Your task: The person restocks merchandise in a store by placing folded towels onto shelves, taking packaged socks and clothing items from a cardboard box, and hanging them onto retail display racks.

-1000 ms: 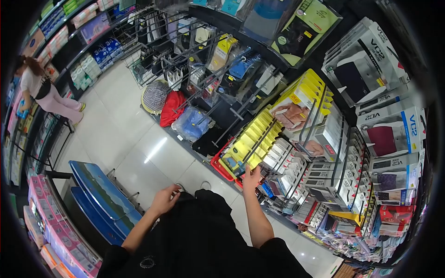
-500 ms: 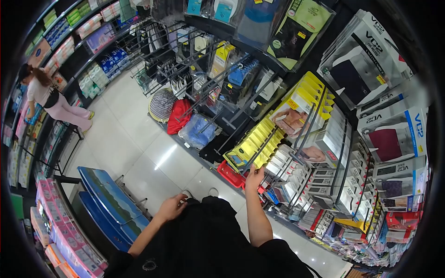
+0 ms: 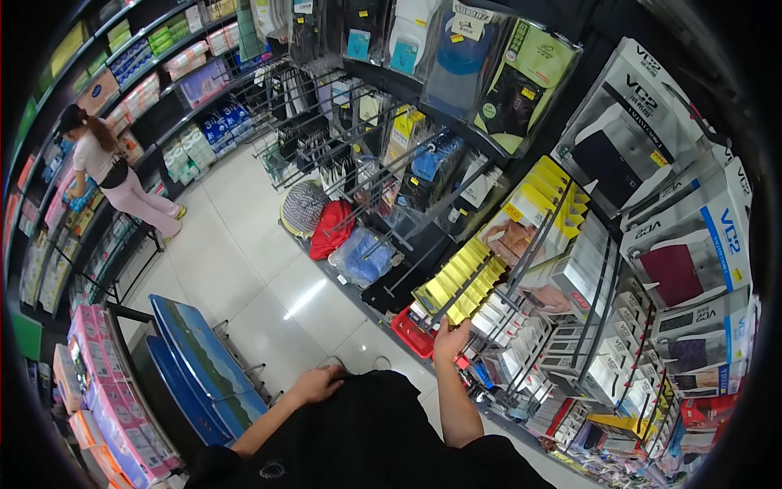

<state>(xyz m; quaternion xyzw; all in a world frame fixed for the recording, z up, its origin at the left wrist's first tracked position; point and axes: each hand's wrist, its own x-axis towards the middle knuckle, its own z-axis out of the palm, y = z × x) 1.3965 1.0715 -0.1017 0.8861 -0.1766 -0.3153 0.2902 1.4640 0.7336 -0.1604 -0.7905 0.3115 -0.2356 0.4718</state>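
Note:
My right hand (image 3: 453,342) is at the front of a row of yellow boxes (image 3: 458,281) hanging on a display hook. Its fingers are bent against the lower corner of the front box, close to the hook's tip; part of the grip is hidden. In front of my black shirt (image 3: 358,424), my left hand (image 3: 318,385) hovers low with loosely bent fingers and nothing visible in it. More yellow-edged boxes (image 3: 529,212) with a body photo hang just behind, and white boxes (image 3: 498,318) sit to the right of my right hand.
A red basket (image 3: 413,332) stands below the yellow boxes. Boxed underwear (image 3: 676,261) fills the right rack. Bagged caps (image 3: 330,232) lie on the low ledge. Blue folding tables (image 3: 204,367) lean at left. Another person (image 3: 114,167) stands at the far-left shelves.
The view has shifted, so the shelves appear lower and slightly to the right. My right hand stays at the front yellow box. My left hand keeps its place by my shirt.

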